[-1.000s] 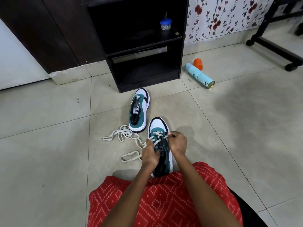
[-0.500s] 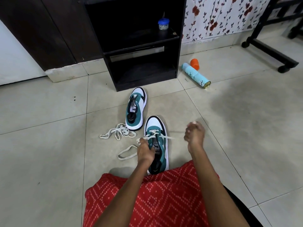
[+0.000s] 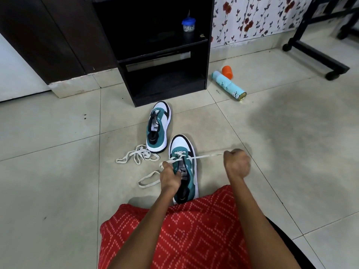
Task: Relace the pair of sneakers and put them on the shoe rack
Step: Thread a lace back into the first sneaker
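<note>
Two green, white and black sneakers stand on the tiled floor. The near sneaker is in front of my knees, with a cream lace threaded through its front eyelets. My right hand is closed on one end of that lace, stretched taut to the right of the shoe. My left hand grips the sneaker's left side and the lace's other end, which loops onto the floor. The far sneaker has no lace; a loose cream lace lies bunched beside its heel. The black shoe rack stands just beyond.
A small blue-lidded jar sits on the rack's upper shelf. A light blue spray can lies on the floor right of the rack, with an orange cap behind it. A black wheeled frame stands far right. My red patterned garment covers my lap.
My right hand has left the sneaker's eyelets and pulled the lace end out to the right until taut. My left hand stays on the shoe.
</note>
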